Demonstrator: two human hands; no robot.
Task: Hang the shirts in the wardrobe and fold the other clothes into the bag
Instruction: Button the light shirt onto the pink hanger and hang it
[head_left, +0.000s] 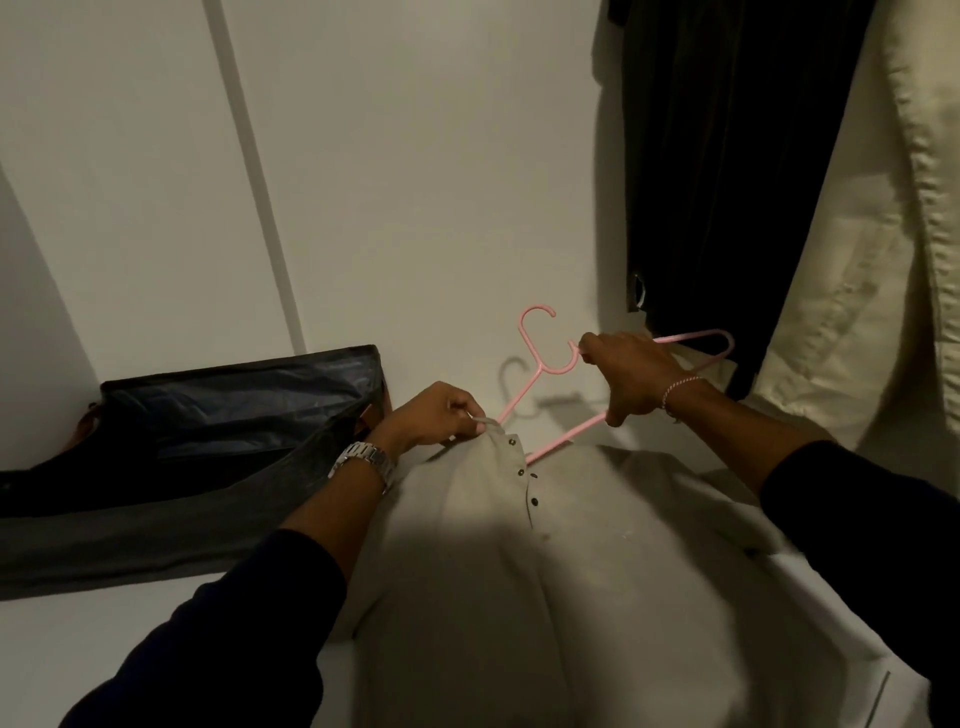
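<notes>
Though rumpled — beige buttoned shirt (519, 561), pink hanger (540, 364)

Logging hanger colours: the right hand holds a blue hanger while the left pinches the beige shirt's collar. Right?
Not quite. In the head view the hanger held by the right hand is pink; the left hand does pinch the beige shirt at its collar.

Single head-worn view, wide-angle, looking forward and steeply down from above the person's own forearms, which are entering from the bottom corners. It is facing a white wall (415, 182), with the white surface (130, 649) under the clothes filling the lower frame. Close range: left hand (436, 415) and right hand (631, 374) are sitting near frame centre. Hanging garments (727, 182) are crowding the upper right corner, a dark bag (218, 410) the left edge. Edges are bending from lens distortion. No second view is sharing the scene.
</notes>
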